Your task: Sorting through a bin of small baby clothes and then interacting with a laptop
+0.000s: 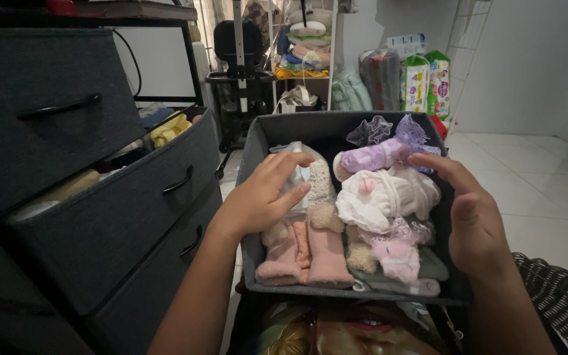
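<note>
I see a dark fabric bin full of small folded baby clothes. My left hand rests on a pale folded cloth inside it, fingers spread, holding nothing. My right hand is open against the bin's right side, fingertips touching a purple roll. Pink socks lie just under my left hand. A dark drawer chest stands to the left.
</note>
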